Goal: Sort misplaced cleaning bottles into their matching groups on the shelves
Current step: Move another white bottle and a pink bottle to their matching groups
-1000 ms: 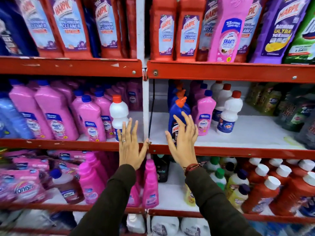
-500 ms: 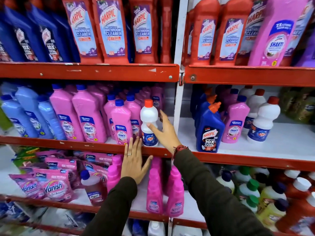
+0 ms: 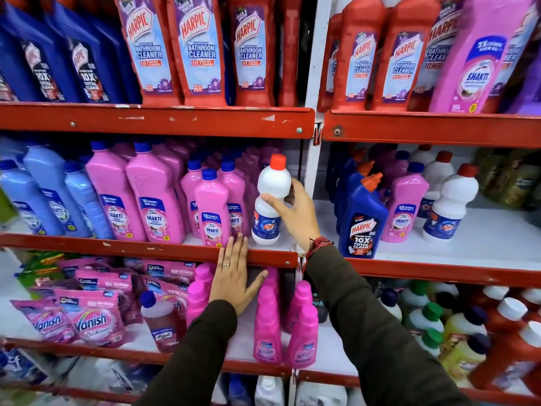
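A white Rin bottle with a red cap point(image 3: 270, 197) stands at the right end of the middle left shelf, beside several pink Shakti bottles point(image 3: 210, 210). My right hand point(image 3: 295, 212) is shut on its waist. My left hand point(image 3: 234, 276) lies flat, fingers spread, against the red shelf edge point(image 3: 146, 249) below. In the right bay, more white red-capped bottles point(image 3: 449, 205) stand with a pink Shakti bottle point(image 3: 404, 206) and blue Harpic bottles point(image 3: 361, 218). A large pink Shakti bottle point(image 3: 480, 57) leans among red Harpic bottles point(image 3: 401, 54) on the top right shelf.
Light blue bottles point(image 3: 35, 194) fill the middle shelf's left end. Red and blue Harpic bottles point(image 3: 199, 48) line the top left shelf. Vanish pouches point(image 3: 93, 320) and pink bottles point(image 3: 298, 326) sit on the lower shelf. A white upright post point(image 3: 314, 92) divides the bays.
My view has shifted left and closer. My right hand crossed from the right bay to the white bottle and closed around it. My left hand dropped onto the shelf edge.
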`<state>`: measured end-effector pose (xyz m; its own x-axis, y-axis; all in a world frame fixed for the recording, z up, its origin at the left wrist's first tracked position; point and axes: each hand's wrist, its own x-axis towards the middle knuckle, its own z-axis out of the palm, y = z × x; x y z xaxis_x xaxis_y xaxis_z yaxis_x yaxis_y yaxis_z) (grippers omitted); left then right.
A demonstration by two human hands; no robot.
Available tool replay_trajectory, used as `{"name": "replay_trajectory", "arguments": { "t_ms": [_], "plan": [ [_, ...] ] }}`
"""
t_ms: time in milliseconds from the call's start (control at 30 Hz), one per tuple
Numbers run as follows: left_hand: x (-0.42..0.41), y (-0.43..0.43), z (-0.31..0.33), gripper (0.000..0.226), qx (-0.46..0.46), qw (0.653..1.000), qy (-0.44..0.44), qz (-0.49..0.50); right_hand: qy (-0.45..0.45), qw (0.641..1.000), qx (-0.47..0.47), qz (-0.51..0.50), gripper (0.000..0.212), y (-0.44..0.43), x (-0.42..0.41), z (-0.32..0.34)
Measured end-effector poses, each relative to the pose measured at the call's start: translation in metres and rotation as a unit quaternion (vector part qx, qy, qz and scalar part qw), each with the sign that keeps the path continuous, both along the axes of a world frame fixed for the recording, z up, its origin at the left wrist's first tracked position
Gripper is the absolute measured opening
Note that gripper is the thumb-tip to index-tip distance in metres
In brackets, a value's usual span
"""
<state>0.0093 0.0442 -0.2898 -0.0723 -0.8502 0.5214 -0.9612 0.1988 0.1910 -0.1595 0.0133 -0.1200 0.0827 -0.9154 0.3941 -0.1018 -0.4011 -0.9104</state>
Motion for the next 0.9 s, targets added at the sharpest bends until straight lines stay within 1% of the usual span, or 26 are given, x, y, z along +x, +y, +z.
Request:
{"name": "replay_trajectory", "arguments": {
  "t_ms": [133, 233, 400, 567, 767, 900],
  "plan": [
    [-0.005, 0.001, 0.001, 0.096, 0.002, 1.000, -0.004, 0.020, 0.000, 1.000, -0.022, 0.012, 0.059, 0.015, -0.016, 0.005],
    [-0.011, 0.005, 0.004, 0.096, 0.005, 0.999, -0.002, 0.044, -0.014, 0.999, -0.026, 0.017, 0.062, 0.024, -0.032, 0.001],
    [-0.044, 0.015, 0.010, 0.094, -0.008, 0.996, 0.033, 0.082, -0.005, 0.999, -0.042, 0.013, 0.062, 0.037, -0.070, -0.005],
    [-0.101, 0.019, 0.024, 0.085, -0.030, 0.998, 0.049, 0.041, -0.021, 0.998, -0.052, 0.004, 0.061, 0.048, -0.123, -0.007],
    [-0.171, 0.010, 0.032, 0.078, -0.037, 0.999, 0.031, -0.025, -0.045, 0.997, -0.057, -0.032, 0.056, 0.052, -0.205, -0.011],
    [-0.206, 0.001, 0.033, 0.082, -0.024, 0.998, 0.052, -0.019, -0.041, 0.994, -0.066, -0.074, 0.056, 0.047, -0.264, -0.013]
  ]
}}
